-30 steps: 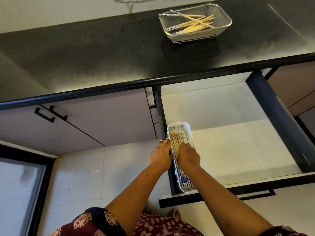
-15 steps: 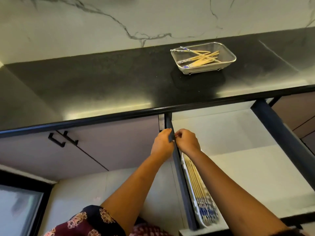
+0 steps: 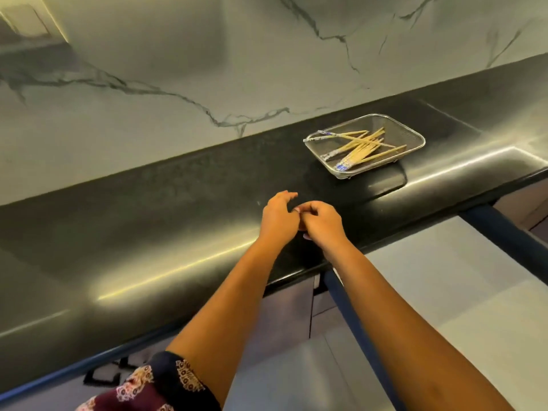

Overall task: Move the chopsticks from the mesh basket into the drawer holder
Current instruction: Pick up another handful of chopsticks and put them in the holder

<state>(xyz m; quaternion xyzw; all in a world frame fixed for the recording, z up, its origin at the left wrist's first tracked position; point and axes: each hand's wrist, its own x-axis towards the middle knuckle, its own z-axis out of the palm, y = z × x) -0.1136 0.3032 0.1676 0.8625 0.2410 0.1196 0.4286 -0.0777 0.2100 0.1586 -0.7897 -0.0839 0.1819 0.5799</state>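
**Spotter:** While your hands hang over the black counter (image 3: 178, 203), neither has hold of anything. Your left hand (image 3: 277, 216) has its fingers half bent and loose. Your right hand (image 3: 321, 222) has them curled in loosely, just touching the left, and I see no stick in either.

**Operator:** So how much is left?

**Spotter:** Plenty, by my reckoning. A loose heap of chopsticks (image 3: 363, 146) lies in the mesh basket (image 3: 406, 134), which stands on the counter ahead and to your right, well apart from your hands. A few sticks cross over the others, and one patterned end rests on the basket's left rim. The holder is out of view, so I cannot tell you how many are already put away.

**Operator:** Anything in my way?

**Spotter:** Only counter lies between your hands and the basket. The drawer (image 3: 444, 277) stands open below the counter's edge on your right, and its dark side rail (image 3: 355, 321) runs under your right forearm, so mind it when you bring sticks down. Because they lie crossed, you probably need to line a bunch up before lifting, or one may slip free. Behind the counter is the marble wall (image 3: 178, 54), and dark cabinet handles (image 3: 100, 375) show at lower left beside your patterned sleeve (image 3: 166, 384).
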